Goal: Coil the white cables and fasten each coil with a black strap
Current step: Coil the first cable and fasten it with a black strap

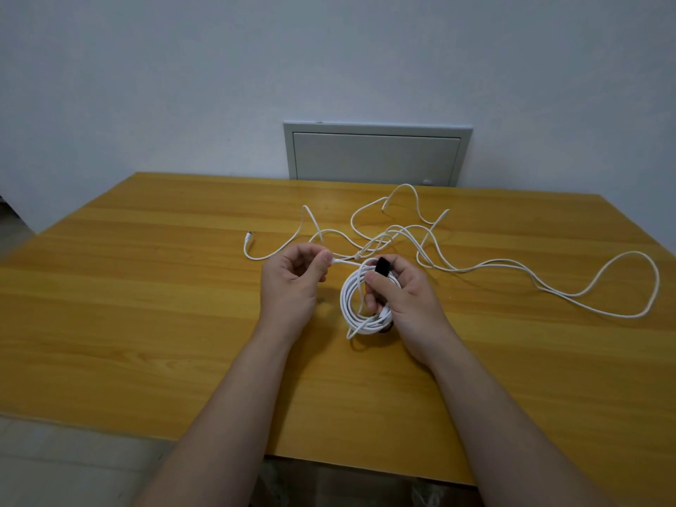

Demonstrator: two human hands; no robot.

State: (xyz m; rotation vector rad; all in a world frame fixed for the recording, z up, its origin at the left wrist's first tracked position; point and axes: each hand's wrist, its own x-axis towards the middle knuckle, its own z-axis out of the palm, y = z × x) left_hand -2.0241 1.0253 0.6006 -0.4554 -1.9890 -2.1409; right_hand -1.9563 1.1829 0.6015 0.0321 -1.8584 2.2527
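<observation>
- The coil point(350, 301), several white loops, is held just above the wooden surface point(146, 323), near its middle.
- The right hand point(406, 298) grips the coil's right side, its fingers point(376, 283) curled through and round the loops.
- A black strap point(382, 267) stands at the top of the coil, pinched against the loops by the right thumb and forefinger.
- The left hand point(292, 283) is just left of the coil, apart from it, palm turned inward.
- Its fingers point(323, 258) are curled, and thumb and forefinger pinch a short white strand point(345, 263) that runs straight across to the top of the coil.
- One short tail of cable hangs from the bottom of the coil towards the surface.
- Loose cable point(548, 287) lies on the surface behind the coil in a tangle, and one long loop reaches well off to the coil's right.
- Another run of it curves away behind and left of the coil and ends in a small plug point(248, 234).
- Whether the loose length is one cable or more, I cannot tell.
- Beyond the coil, past the far edge of the surface, a grey panel point(376, 157) is set in the pale wall point(183, 86).
</observation>
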